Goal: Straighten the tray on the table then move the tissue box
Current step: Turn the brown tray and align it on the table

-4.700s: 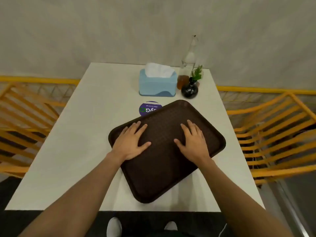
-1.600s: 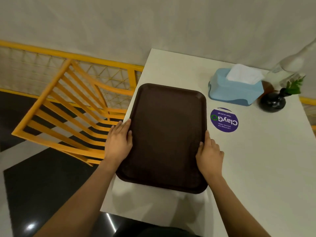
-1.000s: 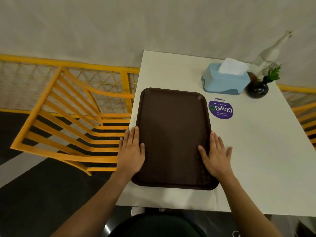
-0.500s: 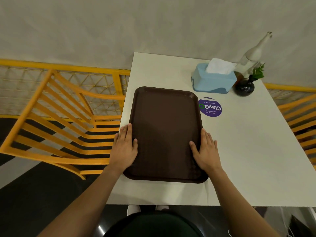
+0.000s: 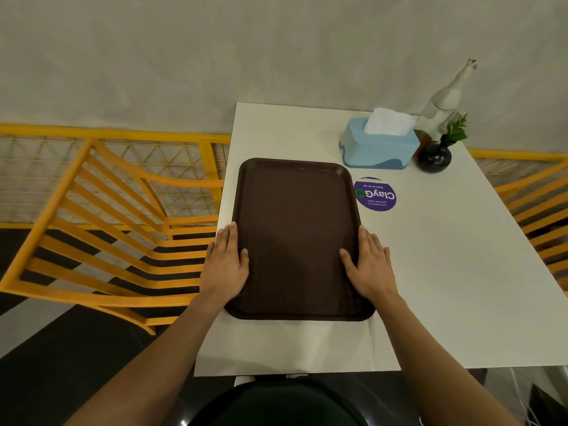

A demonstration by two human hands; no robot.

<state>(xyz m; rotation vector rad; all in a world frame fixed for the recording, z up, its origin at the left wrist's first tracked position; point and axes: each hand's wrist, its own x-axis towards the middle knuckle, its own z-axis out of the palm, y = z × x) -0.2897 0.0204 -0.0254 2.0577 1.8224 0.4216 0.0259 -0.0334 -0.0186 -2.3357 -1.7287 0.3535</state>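
Note:
A dark brown tray (image 5: 296,229) lies lengthwise along the left side of the white table (image 5: 445,287), its long edges parallel to the table's left edge. My left hand (image 5: 226,265) rests flat on the tray's left rim, fingers together, thumb on the tray's inside. My right hand (image 5: 368,265) lies flat on the right rim in the same way. A light blue tissue box (image 5: 379,147) with white tissue sticking out stands at the back, beyond the tray's far right corner and apart from it.
A round purple sticker (image 5: 375,195) lies right of the tray. A small black vase with a green sprig (image 5: 435,155) and a glass bottle (image 5: 445,96) stand right of the tissue box. Orange slatted chairs (image 5: 116,241) flank the table; a wall is behind.
The tray went from skewed in the table's middle to straight along the left side. Over the last second my hands stayed flat on its side rims; only the view shifted slightly.

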